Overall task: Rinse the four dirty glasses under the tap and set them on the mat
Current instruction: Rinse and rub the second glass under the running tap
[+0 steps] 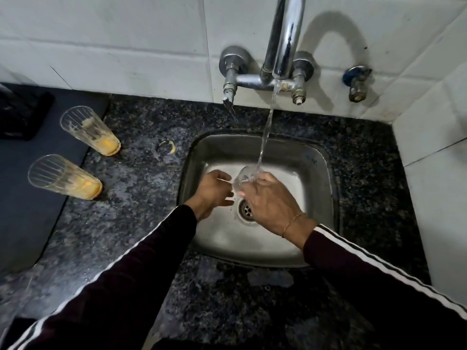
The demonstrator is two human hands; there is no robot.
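Water runs from the chrome tap (285, 41) into a clear glass (243, 178) that my right hand (267, 203) grips over the steel sink (316, 160). My left hand (214, 193) hovers just left of the glass with its fingers apart; I cannot tell whether it touches the glass. Two dirty ribbed glasses with orange residue stand on the counter at left: a far one (91, 131) and a near one (64, 178). The dark mat (30, 210) lies beside them at the left edge.
Speckled black granite counter (141, 223) surrounds the sink. An orange ring-shaped stain (166, 147) marks the counter left of the sink. A black object (20, 114) rests at the mat's far end. A second wall valve (357, 83) sits right of the tap. White tiled walls close the back and right.
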